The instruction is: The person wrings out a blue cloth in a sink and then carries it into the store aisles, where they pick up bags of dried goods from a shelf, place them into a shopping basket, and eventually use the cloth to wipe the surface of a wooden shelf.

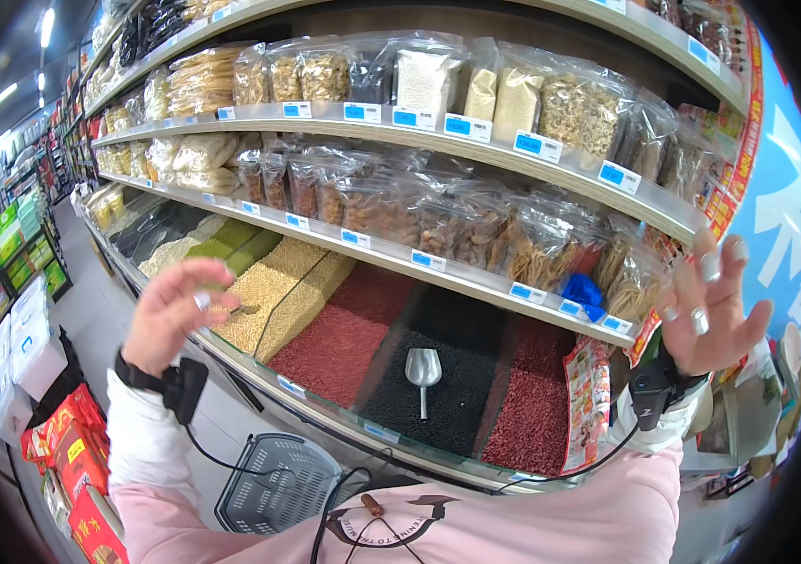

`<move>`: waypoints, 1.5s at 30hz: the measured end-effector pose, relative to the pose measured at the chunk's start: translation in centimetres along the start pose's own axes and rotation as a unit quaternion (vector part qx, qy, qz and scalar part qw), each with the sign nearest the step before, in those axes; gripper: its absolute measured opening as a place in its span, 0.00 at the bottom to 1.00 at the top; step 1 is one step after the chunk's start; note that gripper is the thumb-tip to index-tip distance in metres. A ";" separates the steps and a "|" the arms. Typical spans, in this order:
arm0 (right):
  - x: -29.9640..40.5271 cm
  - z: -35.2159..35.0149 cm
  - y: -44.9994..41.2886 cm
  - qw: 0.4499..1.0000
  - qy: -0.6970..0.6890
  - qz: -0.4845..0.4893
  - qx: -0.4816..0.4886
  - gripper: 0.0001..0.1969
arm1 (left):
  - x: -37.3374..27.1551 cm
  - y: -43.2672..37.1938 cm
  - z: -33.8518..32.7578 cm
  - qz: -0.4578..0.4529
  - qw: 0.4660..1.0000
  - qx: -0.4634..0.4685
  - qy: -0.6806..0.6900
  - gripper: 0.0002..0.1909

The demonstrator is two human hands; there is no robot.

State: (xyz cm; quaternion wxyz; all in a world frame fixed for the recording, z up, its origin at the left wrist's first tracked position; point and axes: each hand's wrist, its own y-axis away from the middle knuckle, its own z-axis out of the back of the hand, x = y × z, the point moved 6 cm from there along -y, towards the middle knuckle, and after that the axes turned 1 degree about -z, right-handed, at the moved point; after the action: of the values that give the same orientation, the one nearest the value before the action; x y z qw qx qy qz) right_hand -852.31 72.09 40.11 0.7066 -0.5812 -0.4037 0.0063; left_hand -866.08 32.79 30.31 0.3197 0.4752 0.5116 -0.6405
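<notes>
My left hand (185,307) is raised over the yellow grains (288,285) of the bulk bin, fingers curled but apart, nothing seen in it. Up at the right, near the end of the shelves, my right hand (711,310) has its fingers spread and holds nothing. Between the hands, a metal scoop (423,368) lies on black beans (400,409), its handle pointing towards me. Red beans (344,324) fill the section to the left of the black ones, and more dark red beans (527,430) lie to the right. Both wrists wear black straps with devices and cables.
A grey plastic basket (277,483) stands below the bin's front edge. Bagged dried goods line the shelves (344,233) above, with a blue bundle (582,295) at the lower right. A printed leaflet (586,405) hangs at the bin's right end. Red packages (76,451) are at lower left.
</notes>
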 end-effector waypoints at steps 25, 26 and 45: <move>-2.4 14.8 -8.7 0.919 0.268 -0.065 -0.282 0.18 | -4.0 -28.9 -21.6 -0.085 0.981 0.047 -0.167 0.28; -3.6 15.7 -9.6 0.885 0.335 -0.067 -0.316 0.17 | -3.4 -30.9 -22.0 -0.112 0.974 0.024 -0.195 0.30; -12.6 23.1 -15.1 0.575 0.746 -0.166 -0.292 0.24 | -2.1 -37.9 -25.9 -0.254 0.915 -0.077 -0.304 0.30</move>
State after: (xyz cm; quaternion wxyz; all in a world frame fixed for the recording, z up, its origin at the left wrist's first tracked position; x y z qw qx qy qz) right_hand -881.15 80.00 45.48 0.5385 -0.4783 0.1961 -0.6654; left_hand -892.00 67.78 44.97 0.3218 0.0857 0.5409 -0.7723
